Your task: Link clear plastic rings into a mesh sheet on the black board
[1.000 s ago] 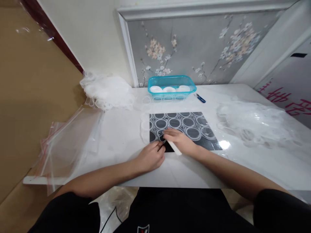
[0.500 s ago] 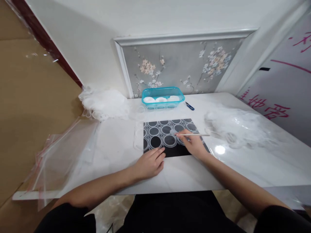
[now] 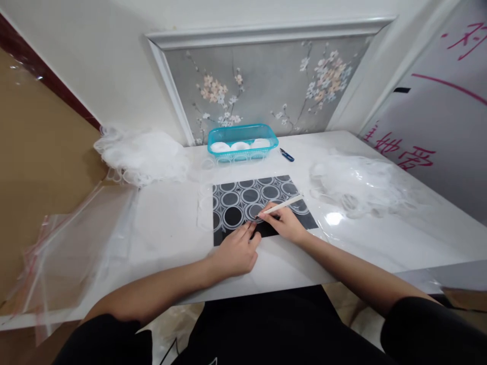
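Mid-frame, the right hand [image 3: 283,223] has its grip pinched on a white stick [image 3: 286,204] slanting to upper right, over ring-patterned film [image 3: 250,195]; the left hand [image 3: 238,249] sits lower-left, its hold unclear.

Teal basket [image 3: 228,134] at back of white table [image 3: 171,223], white round pieces [image 3: 240,146] inside, small blue-handled tool [image 3: 287,155] lying just right of it. Heap of whitish translucent plastic [image 3: 146,154] back left, second, clearer heap [image 3: 353,182] on the right, flat clear bags [image 3: 72,248] with red lines overlapping at the left edge. Behind: framed blossom panel [image 3: 258,86], brown board [image 3: 38,137] far left, pale board [image 3: 449,111] with magenta handwriting right.
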Motion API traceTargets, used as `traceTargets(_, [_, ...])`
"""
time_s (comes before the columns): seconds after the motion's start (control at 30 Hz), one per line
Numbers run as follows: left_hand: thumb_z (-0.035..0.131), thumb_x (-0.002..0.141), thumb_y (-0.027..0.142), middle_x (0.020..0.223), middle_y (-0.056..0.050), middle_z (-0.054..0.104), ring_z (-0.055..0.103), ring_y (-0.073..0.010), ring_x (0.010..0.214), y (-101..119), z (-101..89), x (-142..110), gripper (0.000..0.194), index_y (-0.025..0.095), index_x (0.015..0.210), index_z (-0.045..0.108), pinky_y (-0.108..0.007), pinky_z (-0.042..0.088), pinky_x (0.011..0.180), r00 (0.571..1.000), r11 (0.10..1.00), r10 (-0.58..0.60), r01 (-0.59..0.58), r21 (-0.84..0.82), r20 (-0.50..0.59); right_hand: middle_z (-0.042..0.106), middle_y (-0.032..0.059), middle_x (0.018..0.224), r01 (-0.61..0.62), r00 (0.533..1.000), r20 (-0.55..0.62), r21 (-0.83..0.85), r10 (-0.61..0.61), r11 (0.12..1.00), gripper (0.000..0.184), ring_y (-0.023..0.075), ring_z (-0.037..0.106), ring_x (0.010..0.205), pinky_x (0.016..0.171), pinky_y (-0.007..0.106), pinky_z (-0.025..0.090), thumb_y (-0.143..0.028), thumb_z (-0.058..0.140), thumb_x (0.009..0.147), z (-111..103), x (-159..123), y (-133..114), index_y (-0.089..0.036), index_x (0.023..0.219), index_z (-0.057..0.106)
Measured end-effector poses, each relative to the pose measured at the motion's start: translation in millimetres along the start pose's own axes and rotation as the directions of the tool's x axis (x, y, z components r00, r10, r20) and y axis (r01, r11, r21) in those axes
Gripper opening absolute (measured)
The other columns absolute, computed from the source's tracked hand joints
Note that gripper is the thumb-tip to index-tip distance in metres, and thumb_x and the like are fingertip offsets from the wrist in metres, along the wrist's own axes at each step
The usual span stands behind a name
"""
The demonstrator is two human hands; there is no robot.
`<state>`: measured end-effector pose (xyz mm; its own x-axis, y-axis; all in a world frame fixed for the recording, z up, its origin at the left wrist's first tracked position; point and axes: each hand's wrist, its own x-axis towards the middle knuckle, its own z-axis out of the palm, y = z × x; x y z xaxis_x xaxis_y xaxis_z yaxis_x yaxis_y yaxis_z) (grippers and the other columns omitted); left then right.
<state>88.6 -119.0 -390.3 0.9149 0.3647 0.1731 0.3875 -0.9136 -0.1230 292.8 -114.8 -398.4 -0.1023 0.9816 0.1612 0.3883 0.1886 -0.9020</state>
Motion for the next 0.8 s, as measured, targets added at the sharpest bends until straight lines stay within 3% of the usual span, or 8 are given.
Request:
traceTargets(0.3, [0.044,0.084,0.023,0.131,-0.028,0.048,0.043,-0.0346,0.127,1.5,1.5,0.0,0.038,0.002,0.116,0.049,-0.045,0.036,0.105,1.0,0.999,-0.023,0.023,-0.046,-0.004,0.069,0.0048,0.083,0.051,0.999,0.007,-0.069,-0.05,0.996,0.023,0.0207,0.066,0.08,0.073,0.033,0.051,-0.039,0.053,0.089,1.2,-1.0,1.9,-0.019,0.085,0.064])
traceTargets(0.43, [0.044,0.083,0.021,0.129,-0.027,0.05,0.042,-0.0336,0.128,0.2,1.2,0.8,0.035,0.003,0.113,0.05,-0.045,0.035,0.106,0.998,0.991,-0.057,0.055,-0.123,-0.014,0.07,0.0052,0.089,0.188,0.982,0.032,-0.173,-0.185,0.967,0.02,0.0207,0.065,0.087,0.079,0.035,0.051,-0.032,0.048,0.092,3.1,-5.6,-0.9,-0.02,0.087,0.064])
traceTargets(0.57, [0.047,0.079,0.019,0.126,-0.024,0.052,0.041,-0.0315,0.128,-2.4,-0.4,3.2,0.03,0.006,0.106,0.052,-0.044,0.035,0.107,0.996,0.975,-0.086,0.086,-0.204,0.01,0.069,0.008,0.098,0.394,0.919,0.157,-0.351,-0.361,0.849,0.024,0.0213,0.063,0.1,0.086,0.036,0.049,-0.025,0.04,0.095,8.5,-8.2,4.0,-0.021,0.09,0.063])
traceTargets(0.67, [0.048,0.077,0.02,0.128,-0.025,0.05,0.042,-0.0324,0.127,-4.1,-0.4,3.4,0.03,0.005,0.103,0.053,-0.044,0.034,0.108,0.997,0.973,-0.082,0.081,-0.214,0.003,0.069,0.0104,0.097,0.489,0.872,0.254,-0.486,-0.417,0.725,0.021,0.0242,0.062,0.1,0.084,0.038,0.048,-0.023,0.044,0.092,0.9,5.9,5.0,-0.019,0.091,0.064])
traceTargets(0.73, [0.048,0.076,0.019,0.13,-0.024,0.049,0.042,-0.0313,0.128,-5.4,0.3,2.1,0.03,0.005,0.103,0.053,-0.043,0.034,0.109,0.996,0.971,-0.088,0.086,-0.224,0.001,0.069,0.0103,0.094,0.421,0.897,0.138,-0.55,-0.419,0.721,0.021,0.0235,0.063,0.093,0.079,0.036,0.048,-0.022,0.044,0.091,-16.6,22.5,0.1,-0.018,0.09,0.064])
traceTargets(0.77, [0.048,0.076,0.018,0.131,-0.023,0.049,0.042,-0.0304,0.128,-6.2,0.6,1.1,0.03,0.006,0.103,0.053,-0.042,0.035,0.109,0.996,0.969,-0.092,0.09,-0.228,0.001,0.069,0.0097,0.091,0.341,0.908,-0.01,-0.566,-0.42,0.75,0.023,0.0222,0.063,0.087,0.077,0.035,0.049,-0.023,0.042,0.092,-28.4,30.6,-3.9,-0.018,0.089,0.064])
traceTargets(0.8, [0.048,0.076,0.017,0.132,-0.022,0.049,0.042,-0.0296,0.128,-7.2,0.9,0.1,0.03,0.006,0.104,0.053,-0.042,0.036,0.108,0.996,0.969,-0.093,0.09,-0.231,0.0,0.069,0.0091,0.09,0.247,0.889,-0.192,-0.561,-0.415,0.79,0.025,0.0211,0.063,0.083,0.074,0.033,0.049,-0.024,0.04,0.093,-41.1,36.9,-8.3,-0.018,0.088,0.065])
